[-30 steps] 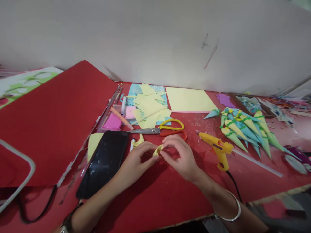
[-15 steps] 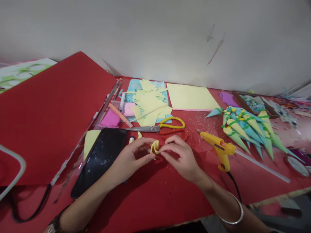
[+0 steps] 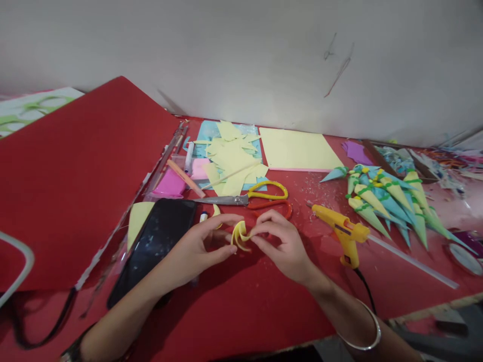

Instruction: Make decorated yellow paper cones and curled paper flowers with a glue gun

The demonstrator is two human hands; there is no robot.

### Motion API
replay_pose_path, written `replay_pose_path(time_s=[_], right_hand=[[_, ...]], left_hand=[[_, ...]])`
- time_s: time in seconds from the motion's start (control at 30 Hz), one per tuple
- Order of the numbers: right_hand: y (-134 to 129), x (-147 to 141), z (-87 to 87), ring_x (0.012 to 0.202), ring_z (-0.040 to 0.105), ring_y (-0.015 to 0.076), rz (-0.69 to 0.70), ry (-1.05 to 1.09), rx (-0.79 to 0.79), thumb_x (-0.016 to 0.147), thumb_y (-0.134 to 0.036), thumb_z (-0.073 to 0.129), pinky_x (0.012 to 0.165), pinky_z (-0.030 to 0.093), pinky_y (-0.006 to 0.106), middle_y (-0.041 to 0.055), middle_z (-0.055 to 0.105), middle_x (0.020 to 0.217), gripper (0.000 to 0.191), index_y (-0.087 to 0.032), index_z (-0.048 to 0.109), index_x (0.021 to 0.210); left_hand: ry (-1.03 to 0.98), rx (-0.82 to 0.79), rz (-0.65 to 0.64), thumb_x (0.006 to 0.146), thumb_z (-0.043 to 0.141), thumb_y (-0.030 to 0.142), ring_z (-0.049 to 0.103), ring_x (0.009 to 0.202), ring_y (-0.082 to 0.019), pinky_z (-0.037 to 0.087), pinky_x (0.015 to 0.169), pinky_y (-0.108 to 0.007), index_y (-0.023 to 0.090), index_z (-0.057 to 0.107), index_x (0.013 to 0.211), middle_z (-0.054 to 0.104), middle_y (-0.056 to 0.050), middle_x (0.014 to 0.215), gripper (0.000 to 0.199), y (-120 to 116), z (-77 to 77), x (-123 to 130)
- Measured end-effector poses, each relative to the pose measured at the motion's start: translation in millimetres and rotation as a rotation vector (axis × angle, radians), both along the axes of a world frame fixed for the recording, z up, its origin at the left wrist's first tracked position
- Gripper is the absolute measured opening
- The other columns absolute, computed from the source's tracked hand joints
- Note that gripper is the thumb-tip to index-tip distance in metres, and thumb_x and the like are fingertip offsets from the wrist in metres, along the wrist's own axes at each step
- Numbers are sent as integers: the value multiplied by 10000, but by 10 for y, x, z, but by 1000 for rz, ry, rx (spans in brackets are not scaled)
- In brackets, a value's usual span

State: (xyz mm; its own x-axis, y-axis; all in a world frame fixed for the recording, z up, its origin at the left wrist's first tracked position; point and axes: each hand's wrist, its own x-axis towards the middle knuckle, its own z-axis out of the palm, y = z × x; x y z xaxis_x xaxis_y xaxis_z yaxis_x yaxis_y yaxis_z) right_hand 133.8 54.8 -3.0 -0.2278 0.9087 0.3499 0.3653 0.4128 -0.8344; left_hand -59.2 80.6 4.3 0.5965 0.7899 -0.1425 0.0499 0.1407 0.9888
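A small curled yellow paper piece [image 3: 238,233], with thin curved strips, is held up between my hands above the red table. My right hand [image 3: 285,244] pinches its right end between thumb and fingers. My left hand [image 3: 206,246] curves round its left side, thumb tip at the lower edge and index finger along the top; exactly where the fingers touch is partly hidden. Just behind my left hand lie another curved yellow paper piece [image 3: 216,210] and a white-capped pen or tube [image 3: 204,216]. Large scissors [image 3: 237,200] with yellow and red handles lie beyond my hands.
A yellow glue gun [image 3: 341,229] with its glue stick and cord lies on the right, before a pile of blue and yellow paper cones [image 3: 388,196]. A black phone [image 3: 158,241] is under my left forearm. Yellow paper scraps [image 3: 234,161] and a sheet stack [image 3: 300,148] sit behind.
My left thumb has shifted slightly left and down, so the gap between thumb and index finger is wider. More of the curled paper's strips show. My right hand keeps its pinch.
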Motion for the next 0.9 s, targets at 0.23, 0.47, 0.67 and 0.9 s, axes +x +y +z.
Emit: replay_pose_path(time_s=[0.23, 0.47, 0.67, 0.9], right_hand=[[-2, 9, 13, 770, 530, 133, 3, -15, -11, 814, -186, 545, 709, 435, 265, 10, 530, 802, 97, -221, 635, 817], [19, 22, -24, 774, 525, 133, 2, 168, -123, 784, -173, 563, 693, 430, 264, 1, 531, 794, 77, -231, 615, 787], [45, 9, -26, 723, 501, 107, 18, 422, -313, 766, -180, 561, 646, 417, 227, -12, 501, 768, 55, -215, 568, 724], [58, 3, -51, 696, 491, 103, 65, 494, -383, 768, -240, 568, 643, 418, 224, -20, 494, 748, 53, -216, 549, 726]], left_hand=[[101, 126, 30, 779, 534, 170, 607, 790, -133, 480, 710, -214, 193, 543, 1098, 643, -26, 895, 320, 26, 33, -6], [-23, -18, 35, 706, 654, 233, 618, 734, -140, 499, 657, -217, 180, 607, 1055, 672, -39, 849, 356, 40, 78, -14], [-89, -102, 79, 752, 628, 332, 632, 655, -140, 516, 647, -228, 172, 650, 1014, 694, -45, 744, 308, 52, 83, -72], [-245, -109, 41, 709, 684, 321, 597, 628, -113, 488, 573, -179, 183, 624, 1017, 648, -19, 710, 343, 62, -10, -100]])
